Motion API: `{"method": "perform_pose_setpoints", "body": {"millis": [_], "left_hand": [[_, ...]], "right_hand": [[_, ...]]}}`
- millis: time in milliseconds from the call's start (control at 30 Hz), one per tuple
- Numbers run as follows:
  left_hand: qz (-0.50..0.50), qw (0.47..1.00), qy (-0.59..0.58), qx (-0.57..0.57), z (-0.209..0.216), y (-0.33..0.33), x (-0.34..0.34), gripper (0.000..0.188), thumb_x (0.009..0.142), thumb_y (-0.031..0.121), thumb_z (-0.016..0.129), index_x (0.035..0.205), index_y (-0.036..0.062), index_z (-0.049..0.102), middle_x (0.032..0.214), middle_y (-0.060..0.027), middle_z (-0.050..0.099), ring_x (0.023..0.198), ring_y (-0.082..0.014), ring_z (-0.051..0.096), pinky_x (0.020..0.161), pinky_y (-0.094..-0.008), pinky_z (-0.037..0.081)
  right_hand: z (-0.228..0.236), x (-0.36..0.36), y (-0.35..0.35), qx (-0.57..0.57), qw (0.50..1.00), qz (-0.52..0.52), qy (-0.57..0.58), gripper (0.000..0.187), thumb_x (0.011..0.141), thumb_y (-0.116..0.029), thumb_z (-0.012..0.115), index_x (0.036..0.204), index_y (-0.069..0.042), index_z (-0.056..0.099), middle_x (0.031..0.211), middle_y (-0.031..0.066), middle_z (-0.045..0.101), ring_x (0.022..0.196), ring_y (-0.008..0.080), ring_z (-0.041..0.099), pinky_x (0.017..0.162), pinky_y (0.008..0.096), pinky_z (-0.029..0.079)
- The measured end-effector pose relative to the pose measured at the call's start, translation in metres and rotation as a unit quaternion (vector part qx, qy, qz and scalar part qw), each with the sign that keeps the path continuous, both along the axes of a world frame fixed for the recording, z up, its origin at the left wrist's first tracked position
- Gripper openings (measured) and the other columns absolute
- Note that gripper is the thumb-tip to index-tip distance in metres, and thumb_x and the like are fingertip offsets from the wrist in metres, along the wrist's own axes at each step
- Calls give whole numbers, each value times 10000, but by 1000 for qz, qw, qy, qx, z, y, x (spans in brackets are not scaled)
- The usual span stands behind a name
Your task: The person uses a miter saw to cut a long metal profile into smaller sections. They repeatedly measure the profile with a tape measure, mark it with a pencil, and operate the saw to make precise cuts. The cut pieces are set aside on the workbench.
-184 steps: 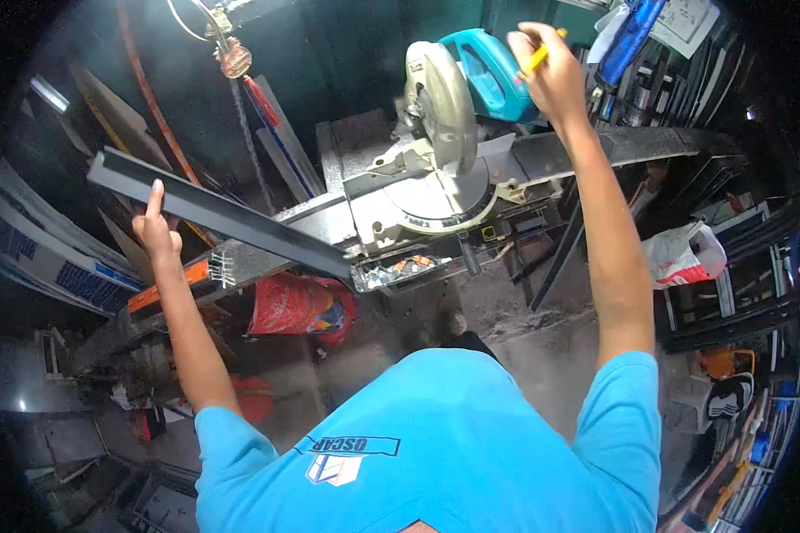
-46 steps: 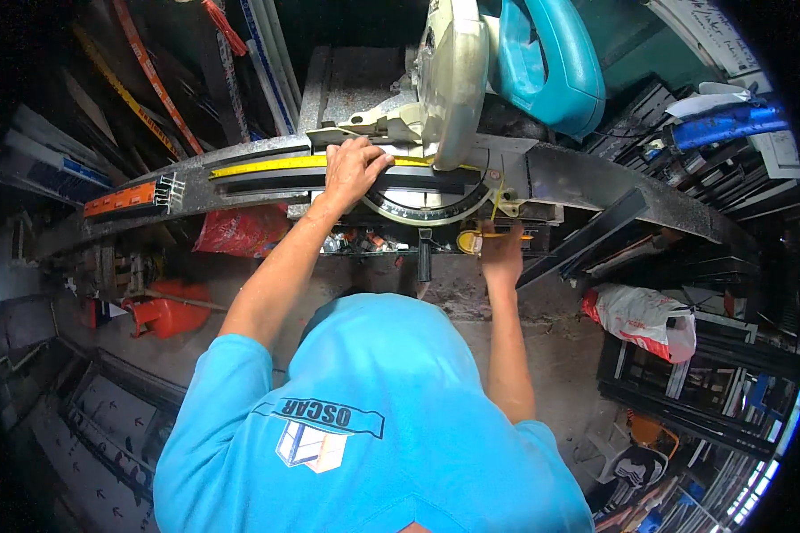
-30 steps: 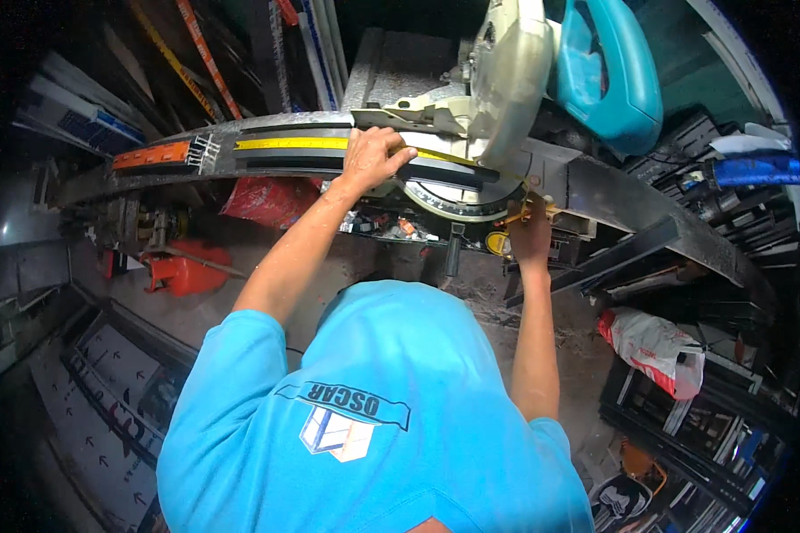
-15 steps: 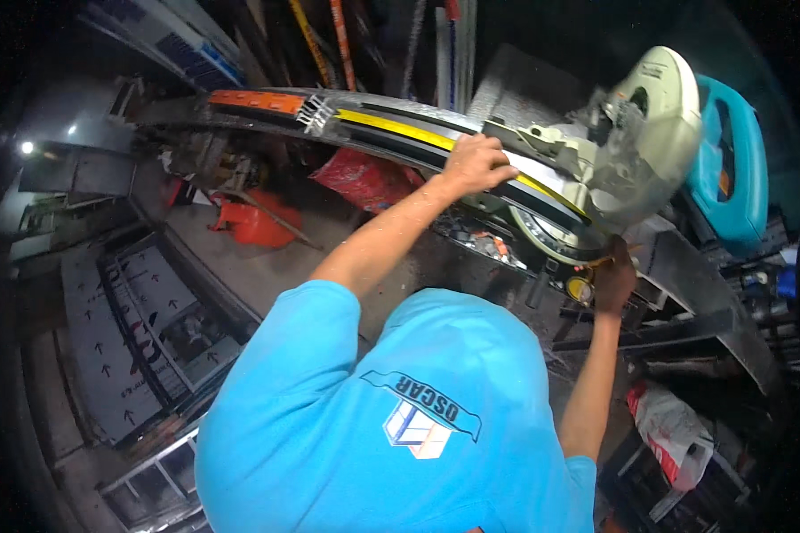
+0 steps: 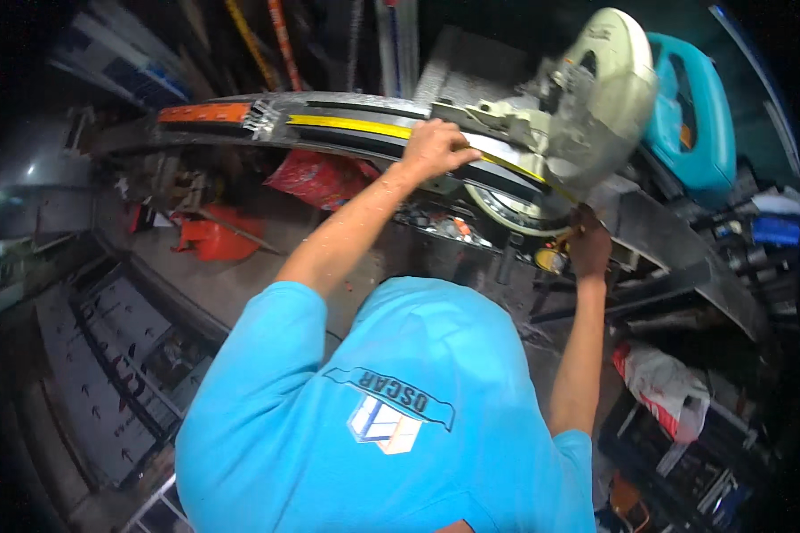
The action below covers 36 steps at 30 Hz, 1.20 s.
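Note:
A yellow tape measure blade (image 5: 351,125) lies stretched along a long dark metal profile (image 5: 340,142) on the bed of a miter saw (image 5: 600,80). My left hand (image 5: 437,149) is closed over the blade and profile, thumb pointing right. The blade runs on past it, beneath the saw's guard, toward my right hand (image 5: 589,247). That hand is closed at the blade's right end, beside the saw's round base (image 5: 516,213). A round yellow tape case (image 5: 551,258) shows just left of its fingers, which are dark and partly hidden.
The saw has a teal handle (image 5: 716,124). An orange strip (image 5: 204,113) lies at the bench's left end. Below are a red bag (image 5: 316,178) and an orange-red container (image 5: 224,234). A white and red plastic bag (image 5: 662,391) sits at the right. Upright profiles stand behind.
The whole view has shifted, so the saw, bench and both hands appear farther left and slightly higher. Both hands keep about the same places on the blade and profile.

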<state>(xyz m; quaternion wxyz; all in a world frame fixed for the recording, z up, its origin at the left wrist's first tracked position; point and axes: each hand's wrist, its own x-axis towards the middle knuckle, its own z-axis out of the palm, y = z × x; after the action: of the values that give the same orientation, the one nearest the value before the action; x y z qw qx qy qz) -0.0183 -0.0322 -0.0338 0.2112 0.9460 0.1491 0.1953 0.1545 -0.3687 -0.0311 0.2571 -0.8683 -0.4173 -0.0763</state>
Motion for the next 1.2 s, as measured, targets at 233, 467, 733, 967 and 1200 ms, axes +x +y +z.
{"method": "perform_pose_setpoints", "body": {"millis": [233,467,733,967,1200], "left_hand": [[-12,999,26,-24,11,1,0,399,840,529,753,812,134,802,815,-28,703,854,-248,656,774,-422,460],[-5,1000,11,9,12,-6,2,436,829,553,755,789,121,792,800,-26,702,847,-241,658,775,-426,460],[7,998,58,-22,15,-5,1,428,807,584,746,821,163,817,798,-10,669,889,-233,636,828,-441,407],[-13,998,55,2,12,-3,4,427,814,577,736,821,155,805,826,-23,691,866,-239,643,819,-437,392],[-42,998,-41,22,4,-17,9,311,855,478,717,845,173,778,821,0,695,855,-217,634,817,-419,364]], "right_hand": [[36,-8,9,-60,998,-2,4,135,926,-148,652,1014,-46,643,858,213,720,814,428,705,704,500,555],[36,-12,3,-44,995,-80,34,321,926,-159,671,1224,-48,629,934,196,729,889,406,700,761,486,550],[39,-19,38,20,997,36,-60,236,919,-157,698,1133,-65,663,900,213,699,921,416,679,772,492,536],[19,13,52,-19,998,63,19,198,901,-197,707,1075,-101,705,911,218,721,872,403,708,767,480,553],[27,13,56,-52,991,44,116,243,933,-208,697,1157,-111,695,1047,229,719,980,429,693,830,496,553]]}}
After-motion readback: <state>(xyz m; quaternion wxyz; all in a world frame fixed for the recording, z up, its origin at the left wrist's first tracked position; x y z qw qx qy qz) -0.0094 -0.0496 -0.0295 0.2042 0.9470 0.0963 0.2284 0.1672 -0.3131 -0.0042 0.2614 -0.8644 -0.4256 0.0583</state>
